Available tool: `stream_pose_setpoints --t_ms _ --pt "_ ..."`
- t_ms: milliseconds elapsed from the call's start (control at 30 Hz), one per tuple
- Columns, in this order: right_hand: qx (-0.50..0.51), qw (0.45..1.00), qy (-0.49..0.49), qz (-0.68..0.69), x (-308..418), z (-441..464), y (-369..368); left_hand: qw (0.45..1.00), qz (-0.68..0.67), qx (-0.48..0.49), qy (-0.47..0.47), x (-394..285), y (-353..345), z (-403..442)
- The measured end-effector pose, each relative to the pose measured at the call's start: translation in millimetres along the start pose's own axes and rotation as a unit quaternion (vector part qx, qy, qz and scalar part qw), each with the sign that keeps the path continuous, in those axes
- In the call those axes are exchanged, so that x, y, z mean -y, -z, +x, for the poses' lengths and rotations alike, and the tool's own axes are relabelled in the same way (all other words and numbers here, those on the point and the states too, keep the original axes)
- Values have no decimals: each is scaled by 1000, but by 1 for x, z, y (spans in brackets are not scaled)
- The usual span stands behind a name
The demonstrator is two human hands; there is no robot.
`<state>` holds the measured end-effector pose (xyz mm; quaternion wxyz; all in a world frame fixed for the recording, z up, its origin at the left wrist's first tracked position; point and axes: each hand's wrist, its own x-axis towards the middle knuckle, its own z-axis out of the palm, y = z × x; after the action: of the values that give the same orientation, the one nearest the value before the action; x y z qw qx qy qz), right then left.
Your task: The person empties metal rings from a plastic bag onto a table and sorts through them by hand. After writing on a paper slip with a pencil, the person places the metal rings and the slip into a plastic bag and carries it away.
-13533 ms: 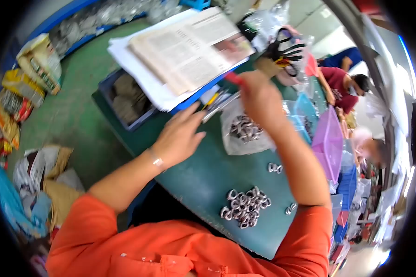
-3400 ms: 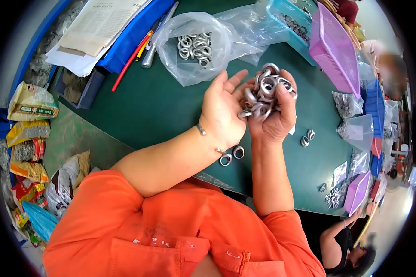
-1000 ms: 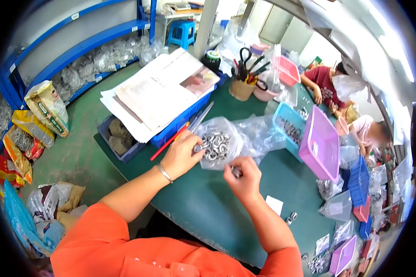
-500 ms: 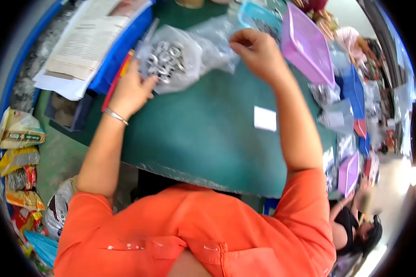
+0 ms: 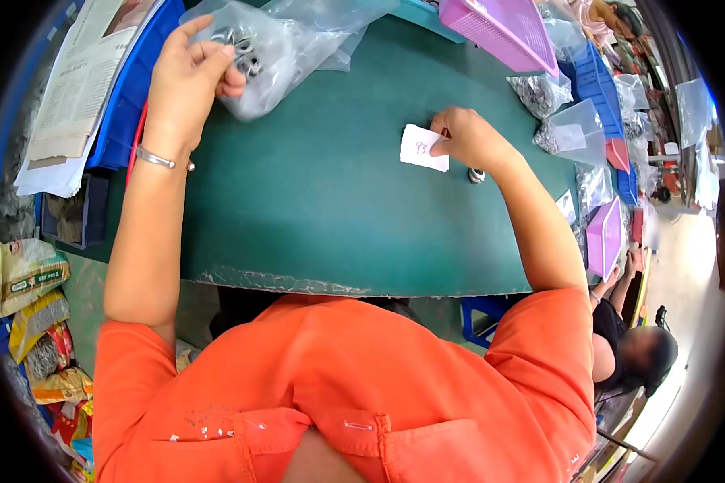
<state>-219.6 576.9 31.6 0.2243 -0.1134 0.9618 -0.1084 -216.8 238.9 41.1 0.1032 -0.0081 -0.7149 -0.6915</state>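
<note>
In the head view, my left hand [image 5: 187, 76] is at the upper left, fingers closed on the near edge of a clear plastic bag [image 5: 270, 68]. Silvery metal pieces [image 5: 246, 56], ring-like in shape, show inside it. My right hand [image 5: 474, 138] pinches a white paper slip [image 5: 421, 150] between thumb and fingers, low over the green table; "93" is written on it in red. Just under that hand lies a small metal piece [image 5: 476, 175], partly hidden by the wrist.
Newspapers [image 5: 76, 92] lie on a blue bin [image 5: 141, 76] at the left. A purple basket [image 5: 503, 32] stands at the back, beside filled plastic bags [image 5: 540, 95]. A co-worker [image 5: 632, 354] is at the right. The green table's front edge [image 5: 298, 286] runs before me.
My right hand has come down and toward me and taken hold of the paper slip, which lay on the table. The left hand has shifted over the bag's edge. The whole view has tilted.
</note>
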Motion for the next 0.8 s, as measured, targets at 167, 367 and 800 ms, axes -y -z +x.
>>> stream_pose_setpoints --t_ms 167,367,800 --pt "-164 983 76 25 -6 -22 -25 984 100 -48 -142 20 -4 -23" --pt "-311 938 137 -63 -3 -36 -48 972 42 15 -232 16 -23 -60" --pt "-398 880 197 -170 -10 -39 -70 977 120 -59 -167 23 20 -60"
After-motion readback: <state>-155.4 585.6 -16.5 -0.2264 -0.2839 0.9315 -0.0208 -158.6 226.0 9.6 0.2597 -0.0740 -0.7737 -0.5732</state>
